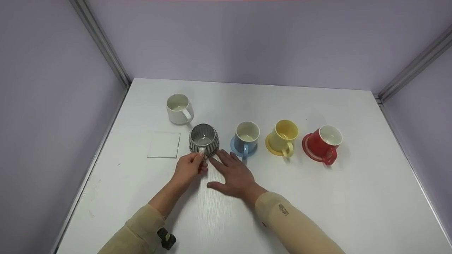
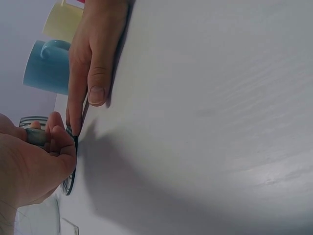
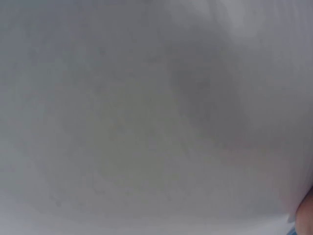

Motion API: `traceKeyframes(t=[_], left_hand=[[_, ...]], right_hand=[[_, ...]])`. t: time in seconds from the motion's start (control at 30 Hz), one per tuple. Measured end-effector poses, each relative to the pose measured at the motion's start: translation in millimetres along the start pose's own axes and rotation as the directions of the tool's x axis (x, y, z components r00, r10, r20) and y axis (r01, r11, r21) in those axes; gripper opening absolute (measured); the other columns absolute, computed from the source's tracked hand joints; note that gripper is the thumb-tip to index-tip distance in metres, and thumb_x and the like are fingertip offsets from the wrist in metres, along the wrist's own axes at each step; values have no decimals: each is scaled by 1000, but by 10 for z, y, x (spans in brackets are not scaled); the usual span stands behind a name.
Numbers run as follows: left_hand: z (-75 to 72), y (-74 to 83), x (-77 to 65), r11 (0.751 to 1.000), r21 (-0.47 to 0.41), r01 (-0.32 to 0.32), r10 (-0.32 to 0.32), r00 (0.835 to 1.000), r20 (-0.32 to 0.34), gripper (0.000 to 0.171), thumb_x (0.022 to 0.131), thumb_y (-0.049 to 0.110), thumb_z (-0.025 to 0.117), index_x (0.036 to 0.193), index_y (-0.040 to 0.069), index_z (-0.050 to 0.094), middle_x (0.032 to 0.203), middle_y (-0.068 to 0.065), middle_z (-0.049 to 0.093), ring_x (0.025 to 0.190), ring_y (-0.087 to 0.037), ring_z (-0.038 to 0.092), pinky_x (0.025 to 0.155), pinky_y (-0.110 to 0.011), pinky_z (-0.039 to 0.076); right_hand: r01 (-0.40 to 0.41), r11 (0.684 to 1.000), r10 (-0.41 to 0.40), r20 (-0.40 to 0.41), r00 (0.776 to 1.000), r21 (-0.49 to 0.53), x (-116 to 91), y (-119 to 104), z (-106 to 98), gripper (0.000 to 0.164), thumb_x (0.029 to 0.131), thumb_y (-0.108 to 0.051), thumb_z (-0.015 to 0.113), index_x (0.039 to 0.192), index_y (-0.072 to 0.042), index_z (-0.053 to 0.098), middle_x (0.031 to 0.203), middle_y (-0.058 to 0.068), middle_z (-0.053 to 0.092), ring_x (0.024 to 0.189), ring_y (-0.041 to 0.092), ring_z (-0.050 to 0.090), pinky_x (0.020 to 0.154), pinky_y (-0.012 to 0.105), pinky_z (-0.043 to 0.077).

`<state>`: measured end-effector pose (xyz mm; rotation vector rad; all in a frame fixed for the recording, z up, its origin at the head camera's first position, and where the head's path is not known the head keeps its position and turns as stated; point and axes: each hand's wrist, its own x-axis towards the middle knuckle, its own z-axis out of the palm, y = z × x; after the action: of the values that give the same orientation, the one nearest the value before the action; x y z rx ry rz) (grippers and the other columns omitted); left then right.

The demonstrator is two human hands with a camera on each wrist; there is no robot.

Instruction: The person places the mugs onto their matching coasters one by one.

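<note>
A black-and-white striped mug stands near the middle of the table, its handle toward me. Finger and thumb of my left hand pinch that handle. Under the mug, a thin dark-edged striped coaster shows in the left wrist view, mostly hidden by the hand. My right hand lies flat and spread on the table, its fingertips touching or very close to the coaster's edge. Just beyond those fingers is a blue mug on a blue coaster. Little but blurred pale surface appears in the right wrist view.
A yellow mug on a yellow coaster and a red mug on a red coaster stand to the right. At the back left is a white mug, with a square white coaster in front of it.
</note>
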<state>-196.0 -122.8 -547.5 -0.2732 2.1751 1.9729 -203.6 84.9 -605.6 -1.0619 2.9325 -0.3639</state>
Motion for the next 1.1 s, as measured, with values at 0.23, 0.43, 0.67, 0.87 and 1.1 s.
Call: traceKeyframes(t=[0.23, 0.43, 0.67, 0.87, 1.1], left_hand=[[-4, -8, -4, 1000, 11, 6, -6, 1000, 1, 32, 113, 16, 54, 106, -11, 70, 86, -13, 70, 74, -19, 70, 71, -31, 60], [-17, -8, -6, 1000, 13, 2, -2, 1000, 10, 33, 113, 18, 53, 107, -10, 70, 87, -13, 70, 76, -20, 70, 72, -32, 60], [-20, -17, -7, 1000, 7, -2, 2, 1000, 10, 34, 113, 18, 53, 106, -11, 69, 86, -12, 70, 75, -19, 70, 71, -31, 60], [-20, -26, -12, 1000, -20, -5, 5, 1000, 12, 33, 113, 18, 54, 106, -11, 69, 87, -12, 70, 76, -19, 69, 71, -30, 59], [-9, -36, -12, 999, -51, -8, 8, 1000, 13, 34, 113, 19, 54, 107, -11, 69, 87, -13, 69, 76, -20, 69, 69, -28, 58]], right_hand=[[0, 1000, 0, 0, 1000, 2, 3, 0, 11, 91, 98, -83, 38, 169, -26, 32, 176, 7, 22, 162, 24, 19, 131, 42, 14], [-7, 1000, 7, 14, 1000, -1, 3, -12, -7, 92, 98, -84, 36, 169, -26, 30, 176, 6, 21, 162, 24, 18, 131, 42, 13], [-10, 1000, 10, 22, 1000, -1, 1, -16, -13, 91, 98, -83, 36, 169, -27, 29, 177, 5, 19, 162, 23, 17, 131, 43, 13], [-1, 1000, 1, 2, 1000, -4, 0, -20, -17, 91, 99, -82, 39, 169, -25, 31, 176, 6, 20, 162, 24, 19, 130, 44, 16], [-6, 1000, 6, 2, 1000, -4, 1, -9, -7, 91, 98, -83, 37, 169, -26, 32, 176, 4, 20, 162, 22, 18, 131, 44, 15]])
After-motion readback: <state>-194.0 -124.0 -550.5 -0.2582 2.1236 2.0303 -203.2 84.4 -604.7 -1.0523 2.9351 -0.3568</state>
